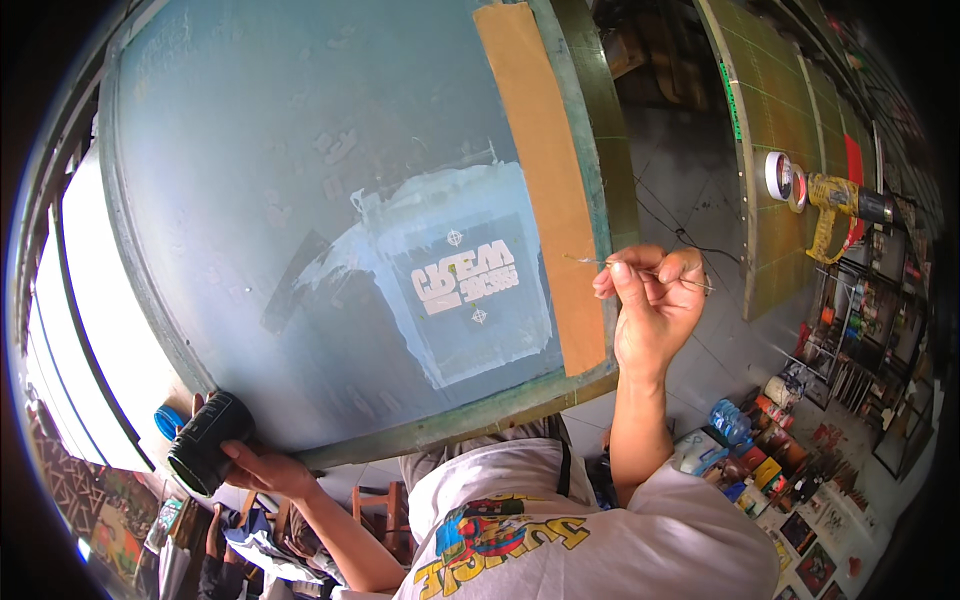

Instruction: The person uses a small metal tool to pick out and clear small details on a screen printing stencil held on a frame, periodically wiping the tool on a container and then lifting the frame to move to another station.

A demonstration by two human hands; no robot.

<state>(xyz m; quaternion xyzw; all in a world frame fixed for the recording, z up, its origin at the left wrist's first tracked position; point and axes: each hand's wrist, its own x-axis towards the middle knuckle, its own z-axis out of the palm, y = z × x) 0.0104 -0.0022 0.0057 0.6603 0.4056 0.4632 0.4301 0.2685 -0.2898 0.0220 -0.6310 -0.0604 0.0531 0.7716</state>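
A large screen-printing frame (240, 130) with blue-grey mesh lies in front of me. Pale block lettering (468, 280) and two round registration marks show on it inside a lighter blue patch. A strip of brown tape (545, 190) runs along the mesh's right side. My right hand (650, 300) pinches a thin stick (590, 261) over the frame's right edge, its tip pointing left above the tape. My left hand (265, 470) holds a black jar (210, 443), tilted, beside the frame's near left corner. The jar's contents are hidden.
A blue lid (168, 421) sits near the jar. To the right, a yellowish board (770, 90) carries tape rolls (778, 177) and a yellow-and-black pistol-shaped power tool (838, 210). Bottles and containers (765, 440) crowd the floor at lower right. A wooden stool (380, 510) stands below the frame.
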